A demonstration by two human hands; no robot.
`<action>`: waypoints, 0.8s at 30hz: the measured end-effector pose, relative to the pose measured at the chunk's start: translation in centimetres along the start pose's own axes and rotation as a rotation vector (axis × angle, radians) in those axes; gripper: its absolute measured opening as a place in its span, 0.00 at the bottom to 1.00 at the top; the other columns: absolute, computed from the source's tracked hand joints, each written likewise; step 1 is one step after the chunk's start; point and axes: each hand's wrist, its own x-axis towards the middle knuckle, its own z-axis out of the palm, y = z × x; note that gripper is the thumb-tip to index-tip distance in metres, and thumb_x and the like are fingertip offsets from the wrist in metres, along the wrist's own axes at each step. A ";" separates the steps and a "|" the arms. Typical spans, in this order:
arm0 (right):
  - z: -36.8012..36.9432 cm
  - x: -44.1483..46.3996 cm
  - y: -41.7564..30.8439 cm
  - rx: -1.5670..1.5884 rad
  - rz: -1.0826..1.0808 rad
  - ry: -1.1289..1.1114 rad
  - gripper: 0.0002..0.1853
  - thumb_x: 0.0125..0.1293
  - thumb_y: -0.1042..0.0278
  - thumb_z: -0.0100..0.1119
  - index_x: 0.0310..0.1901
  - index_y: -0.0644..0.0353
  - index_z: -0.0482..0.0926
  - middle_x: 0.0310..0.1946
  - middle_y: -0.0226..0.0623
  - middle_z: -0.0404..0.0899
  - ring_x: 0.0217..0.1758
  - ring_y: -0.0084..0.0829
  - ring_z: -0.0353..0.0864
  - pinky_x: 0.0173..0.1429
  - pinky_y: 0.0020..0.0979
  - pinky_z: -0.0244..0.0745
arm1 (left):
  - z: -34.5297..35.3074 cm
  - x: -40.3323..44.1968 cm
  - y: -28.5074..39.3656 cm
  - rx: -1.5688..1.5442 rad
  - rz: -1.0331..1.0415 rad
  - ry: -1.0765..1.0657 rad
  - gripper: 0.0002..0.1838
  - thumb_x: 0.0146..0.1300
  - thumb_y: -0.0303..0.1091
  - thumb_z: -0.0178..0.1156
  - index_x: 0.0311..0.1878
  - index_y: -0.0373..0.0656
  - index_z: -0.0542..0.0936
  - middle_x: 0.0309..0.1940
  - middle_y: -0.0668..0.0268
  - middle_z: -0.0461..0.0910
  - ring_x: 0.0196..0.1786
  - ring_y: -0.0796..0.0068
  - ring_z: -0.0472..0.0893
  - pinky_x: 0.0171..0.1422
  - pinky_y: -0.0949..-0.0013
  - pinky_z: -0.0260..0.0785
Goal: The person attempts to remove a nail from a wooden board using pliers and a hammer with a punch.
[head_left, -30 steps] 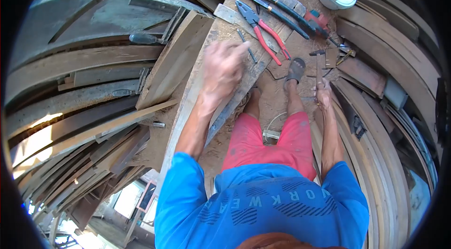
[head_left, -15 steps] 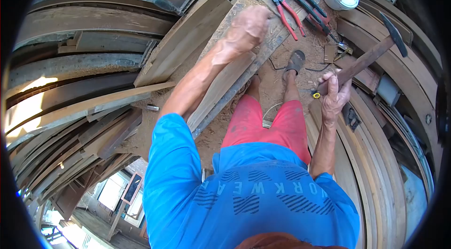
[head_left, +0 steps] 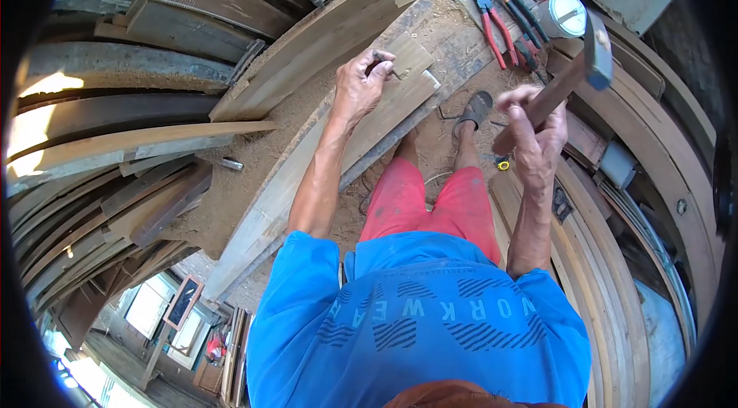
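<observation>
Hammer hung beside bench, right hand clamped around handle, leaving head free. Left hand pinched thin piece over board, apparently steadying it; contact unclear. Red pliers lay beyond, likely out of way.

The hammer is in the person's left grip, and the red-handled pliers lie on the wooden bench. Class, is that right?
Not quite: the side is wrong. The head view shows the hammer in the right grip; the red-handled pliers do lie on the wooden bench.
</observation>
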 end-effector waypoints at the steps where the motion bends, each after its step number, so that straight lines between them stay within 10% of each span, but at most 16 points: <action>1: 0.1 0.1 -0.5 0.062 0.035 -0.122 0.14 0.77 0.65 0.68 0.55 0.62 0.76 0.38 0.31 0.81 0.40 0.18 0.80 0.46 0.26 0.77 | 0.3 0.4 0.0 -0.036 0.014 -0.006 0.07 0.75 0.25 0.63 0.50 0.37 0.87 0.35 0.65 0.89 0.41 0.78 0.89 0.48 0.71 0.82; 4: 0.5 -0.4 -1.4 -0.122 0.239 -0.077 0.14 0.77 0.63 0.68 0.54 0.61 0.77 0.38 0.32 0.80 0.39 0.18 0.80 0.46 0.27 0.77 | 0.2 1.9 0.1 0.192 0.257 -0.085 0.06 0.74 0.24 0.63 0.49 0.35 0.86 0.34 0.62 0.89 0.39 0.77 0.89 0.46 0.70 0.81; 9: 0.2 -0.4 0.9 -0.450 -0.320 0.047 0.17 0.82 0.65 0.61 0.65 0.63 0.78 0.35 0.25 0.75 0.33 0.15 0.72 0.36 0.21 0.69 | 0.6 3.6 0.2 0.206 0.322 -0.213 0.05 0.71 0.21 0.65 0.47 0.34 0.86 0.33 0.60 0.88 0.34 0.73 0.87 0.43 0.67 0.81; 15: 0.4 1.2 -0.9 -0.438 -0.098 -0.162 0.30 0.80 0.76 0.56 0.81 0.60 0.67 0.66 0.50 0.84 0.57 0.36 0.88 0.62 0.35 0.80 | 0.4 5.2 0.5 0.250 0.548 -0.381 0.05 0.68 0.20 0.67 0.46 0.35 0.85 0.31 0.59 0.86 0.33 0.69 0.86 0.41 0.65 0.80; 22: 1.6 3.2 2.7 -0.763 -0.180 -0.465 0.32 0.79 0.74 0.56 0.82 0.52 0.67 0.52 0.59 0.87 0.53 0.56 0.90 0.56 0.41 0.81 | 0.3 6.2 0.6 0.221 0.608 -0.488 0.06 0.66 0.19 0.69 0.45 0.36 0.85 0.31 0.56 0.85 0.34 0.63 0.86 0.40 0.61 0.78; 24: 1.6 3.7 3.3 -0.648 -0.231 -0.362 0.31 0.81 0.70 0.55 0.83 0.47 0.66 0.37 0.45 0.86 0.38 0.40 0.87 0.45 0.39 0.80 | 0.2 6.7 0.4 0.223 0.631 -0.495 0.06 0.66 0.19 0.69 0.45 0.36 0.85 0.31 0.56 0.85 0.34 0.62 0.86 0.40 0.60 0.78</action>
